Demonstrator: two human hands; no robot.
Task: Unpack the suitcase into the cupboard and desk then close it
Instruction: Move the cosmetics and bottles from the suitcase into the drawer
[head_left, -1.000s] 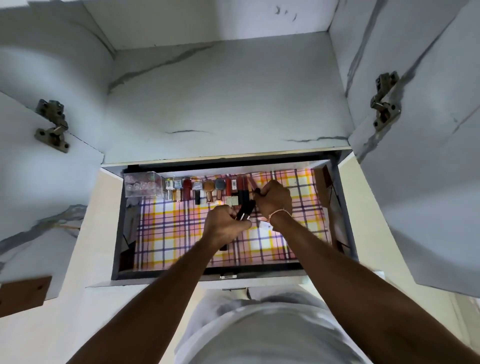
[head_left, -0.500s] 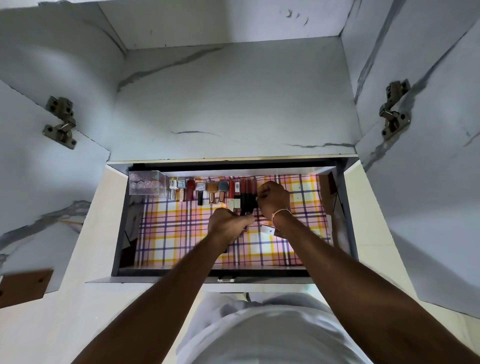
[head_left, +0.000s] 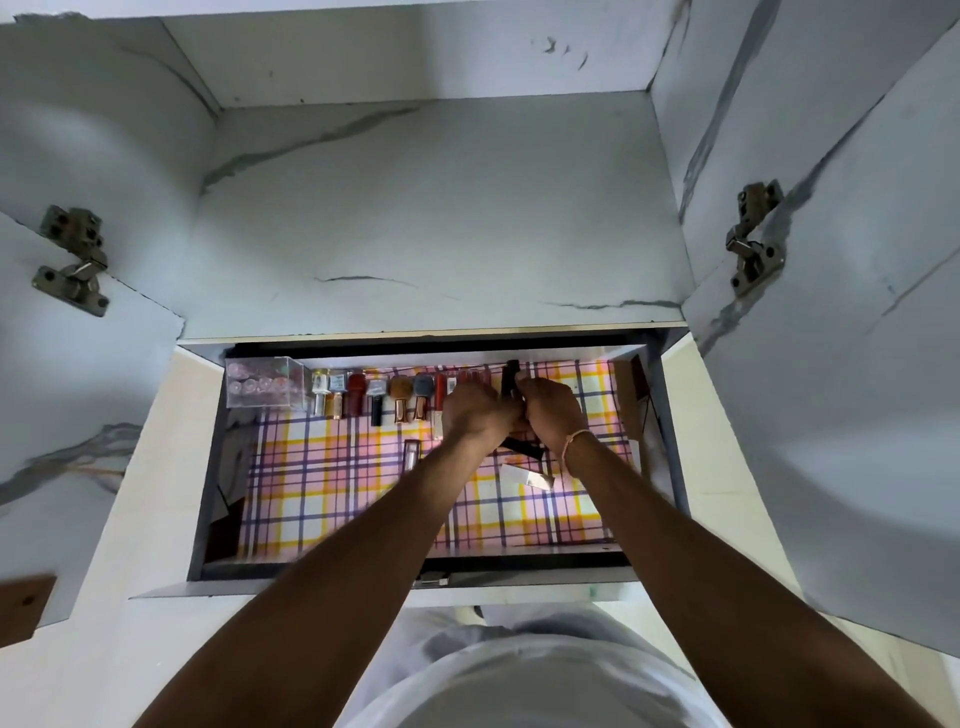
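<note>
Both hands are working together at the far edge of an open drawer (head_left: 670, 467) lined with pink, yellow and purple checked paper (head_left: 332, 493). Curled fingers of the right hand (head_left: 551, 410) are gripping a slim black cosmetic tube (head_left: 510, 379), which is standing nearly upright with its top poking out above the knuckles. Just beside it, touching, the left hand (head_left: 475, 413) is clenching around something dark too; exactly what it is grasping cannot be told, as the fist is hiding it. Another black tube (head_left: 524, 448) is lying on the lining beneath the wrists, and a pale tube with a shiny end (head_left: 527, 477) is lying nearer still. Along the far wall, to the left of the hands, a row of small bottles and brushes (head_left: 384, 397) is standing, with a clear plastic box of round pink items (head_left: 264, 383) sitting at the far left corner. One small pink tube (head_left: 411, 453) is lying apart on the lining. White marbled cupboard doors (head_left: 857, 364) are hanging open on both sides.
</note>
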